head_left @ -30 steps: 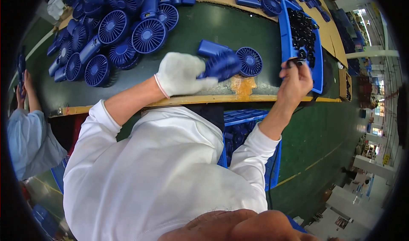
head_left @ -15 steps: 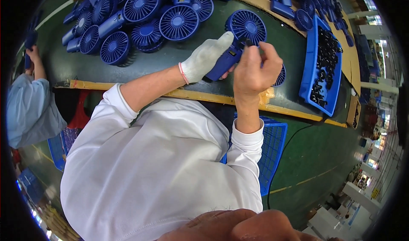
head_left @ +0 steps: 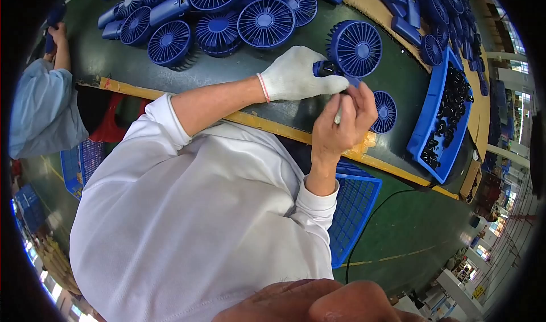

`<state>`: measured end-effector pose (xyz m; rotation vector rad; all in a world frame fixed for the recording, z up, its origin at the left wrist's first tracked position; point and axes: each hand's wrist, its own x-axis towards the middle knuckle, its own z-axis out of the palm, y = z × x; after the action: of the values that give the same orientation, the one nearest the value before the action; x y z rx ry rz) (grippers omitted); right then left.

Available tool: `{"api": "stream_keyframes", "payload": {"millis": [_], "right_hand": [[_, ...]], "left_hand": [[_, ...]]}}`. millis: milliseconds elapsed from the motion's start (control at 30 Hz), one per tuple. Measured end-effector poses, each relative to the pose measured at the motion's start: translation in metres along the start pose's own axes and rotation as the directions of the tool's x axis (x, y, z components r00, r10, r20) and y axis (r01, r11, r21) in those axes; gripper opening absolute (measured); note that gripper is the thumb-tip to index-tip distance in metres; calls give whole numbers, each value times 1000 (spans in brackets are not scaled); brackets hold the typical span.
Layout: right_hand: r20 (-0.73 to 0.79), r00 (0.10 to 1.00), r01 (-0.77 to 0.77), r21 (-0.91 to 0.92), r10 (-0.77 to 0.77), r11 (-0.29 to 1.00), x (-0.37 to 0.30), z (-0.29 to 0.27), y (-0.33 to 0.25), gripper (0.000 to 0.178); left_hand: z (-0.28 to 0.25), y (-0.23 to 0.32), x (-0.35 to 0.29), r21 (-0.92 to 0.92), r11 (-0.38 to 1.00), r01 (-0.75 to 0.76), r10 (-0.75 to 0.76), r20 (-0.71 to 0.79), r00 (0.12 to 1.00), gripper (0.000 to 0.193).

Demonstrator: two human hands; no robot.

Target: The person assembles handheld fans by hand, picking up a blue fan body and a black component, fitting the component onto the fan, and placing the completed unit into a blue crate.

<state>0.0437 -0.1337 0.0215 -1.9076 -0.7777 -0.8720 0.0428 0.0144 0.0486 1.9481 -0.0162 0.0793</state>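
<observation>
A blue handheld fan is in my left hand, which wears a white knit glove and wraps round the handle. Its round slatted head stands out beyond the fingers, and most of the handle is hidden by the glove. My bare right hand is at the lower edge of the fan head, fingers bent and pinched together. Whatever lies between those fingertips is too small to make out. On the bench just right of that hand is a separate round blue fan grille.
Many blue fans are heaped along the bench's far side, with more on cardboard at far right. A blue tray of small black parts stands right. Below the bench edge is a blue crate. Another person's sleeve shows left.
The fan has been turned in my left hand, so its handle display no longer shows. My right hand has shifted to below the fan head. The whole view has also moved slightly.
</observation>
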Motion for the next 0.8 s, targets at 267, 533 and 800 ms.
{"api": "stream_keyframes", "payload": {"millis": [267,533,800], "right_hand": [[142,891,-454,329,432,828,-8,-13,-2,29],[521,402,-750,660,753,-56,1,-11,-15,49],[284,493,-762,597,822,251,9,-14,-30,35]], "left_hand": [[6,-2,-3,37,991,-130,133,-61,989,32],[21,-3,-18,-560,783,270,-58,366,929,65],[21,-8,-14,-393,853,344,-127,483,866,50]]}}
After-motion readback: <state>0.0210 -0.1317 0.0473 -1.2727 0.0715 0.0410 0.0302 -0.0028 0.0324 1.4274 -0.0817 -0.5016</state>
